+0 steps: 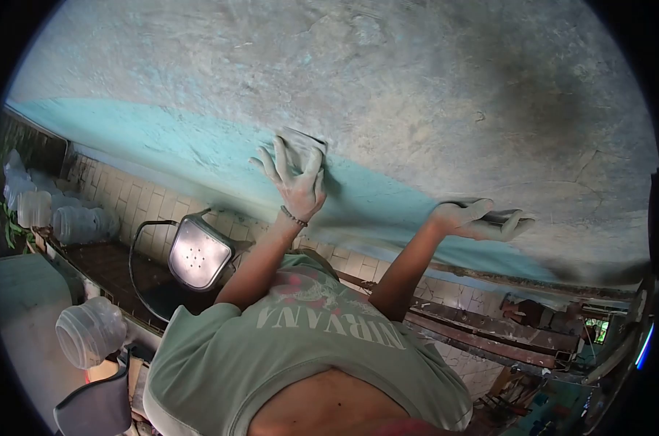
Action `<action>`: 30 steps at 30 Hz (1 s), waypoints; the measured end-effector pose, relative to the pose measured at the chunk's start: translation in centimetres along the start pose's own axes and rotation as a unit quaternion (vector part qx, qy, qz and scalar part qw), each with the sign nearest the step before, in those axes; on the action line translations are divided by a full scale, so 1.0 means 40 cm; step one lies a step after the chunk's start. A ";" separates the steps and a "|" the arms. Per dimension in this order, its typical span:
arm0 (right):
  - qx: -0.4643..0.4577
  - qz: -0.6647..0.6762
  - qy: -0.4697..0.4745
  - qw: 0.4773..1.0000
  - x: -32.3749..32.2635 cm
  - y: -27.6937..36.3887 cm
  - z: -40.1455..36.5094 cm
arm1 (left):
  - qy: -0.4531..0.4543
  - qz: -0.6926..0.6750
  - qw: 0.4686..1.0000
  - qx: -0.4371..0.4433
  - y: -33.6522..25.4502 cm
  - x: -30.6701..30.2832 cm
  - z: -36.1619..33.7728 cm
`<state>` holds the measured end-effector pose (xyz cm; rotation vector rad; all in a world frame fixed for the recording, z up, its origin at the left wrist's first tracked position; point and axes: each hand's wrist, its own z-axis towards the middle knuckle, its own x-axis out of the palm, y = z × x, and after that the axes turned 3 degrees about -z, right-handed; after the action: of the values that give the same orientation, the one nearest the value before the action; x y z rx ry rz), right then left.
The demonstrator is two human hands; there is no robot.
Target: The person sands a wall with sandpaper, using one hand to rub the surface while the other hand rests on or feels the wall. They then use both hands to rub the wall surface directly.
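Note:
My left hand [298, 183], dusted pale and with a beaded bracelet at the wrist, presses a flat grey pad [304, 142] against the wall [431, 87]. Its fingers are spread over the pad near the edge between rough grey plaster and turquoise paint. Further right, my right hand [475, 220] is wrapped round a dark folded sheet [505, 216] at the wall surface. Pale dust covers its fingers too. The exact material of both pieces cannot be made out.
A metal-backed chair [198, 254] stands at lower left, near large clear plastic bottles [82, 221]. Another clear container [91, 332] and a dark chair back [95, 407] are nearer. Brown wooden planks [489, 334] lie at lower right, by a tiled surface.

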<state>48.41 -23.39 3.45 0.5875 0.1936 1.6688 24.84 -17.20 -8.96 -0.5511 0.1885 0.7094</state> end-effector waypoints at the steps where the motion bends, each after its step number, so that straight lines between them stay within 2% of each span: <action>1: -0.003 -0.002 0.001 1.000 -0.001 -0.001 -0.001 | -0.014 -0.027 0.999 -0.017 -0.025 -0.004 0.036; 3: -0.008 -0.014 0.008 1.000 -0.008 0.001 -0.002 | -0.032 -0.074 0.995 -0.060 -0.085 -0.016 0.083; 4: -0.007 -0.015 0.009 1.000 -0.007 0.002 -0.001 | -0.002 -0.055 0.998 -0.035 -0.104 -0.019 0.078; 7: -0.007 -0.015 0.004 1.000 -0.008 0.001 -0.001 | -0.010 -0.018 1.000 0.007 -0.036 -0.010 0.037; 8: -0.009 -0.013 0.000 1.000 -0.007 -0.001 0.002 | -0.025 -0.025 0.999 -0.018 -0.004 -0.016 0.039; 11: -0.020 -0.029 0.004 0.999 -0.015 0.001 0.007 | -0.053 -0.077 0.991 -0.092 -0.045 -0.030 0.089; 12: -0.023 -0.035 0.005 0.999 -0.016 0.001 0.009 | -0.012 -0.083 0.993 -0.078 -0.067 -0.036 0.075; 15: -0.026 -0.038 0.001 0.999 -0.014 -0.001 0.013 | 0.026 -0.013 1.000 0.009 -0.049 -0.015 0.009; 16: -0.029 -0.038 -0.001 0.999 -0.014 -0.004 0.014 | 0.001 0.009 0.999 0.031 -0.016 -0.020 0.021; 19: -0.041 -0.049 0.001 0.998 -0.018 -0.005 0.014 | -0.048 -0.049 0.994 -0.081 -0.015 -0.040 0.083; 21: -0.048 -0.059 0.005 0.997 -0.019 -0.002 0.015 | -0.015 -0.040 0.999 -0.003 -0.041 -0.030 0.069; 23: -0.049 -0.065 0.003 0.997 -0.017 0.001 0.014 | 0.042 -0.033 0.999 -0.003 -0.083 -0.035 0.041; 25: -0.054 -0.070 0.001 0.996 -0.015 0.001 0.015 | -0.005 0.034 0.997 0.064 -0.010 -0.037 0.061; 26: -0.060 -0.073 -0.001 0.996 -0.015 0.000 0.018 | -0.004 0.014 1.000 0.022 0.020 -0.057 0.076; 27: -0.067 -0.076 -0.001 0.995 -0.015 -0.001 0.020 | -0.032 -0.020 0.997 -0.070 0.020 -0.060 0.088; 28: -0.074 -0.083 0.001 0.994 -0.019 0.000 0.022 | -0.044 -0.024 0.997 -0.059 0.014 -0.050 0.091; 30: -0.091 -0.101 0.007 0.991 -0.019 0.003 0.034 | -0.011 -0.044 0.999 -0.012 -0.030 -0.038 0.074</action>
<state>49.00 -24.40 4.47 0.4059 0.1049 1.4761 24.44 -17.20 -5.46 -0.5702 0.1344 0.6332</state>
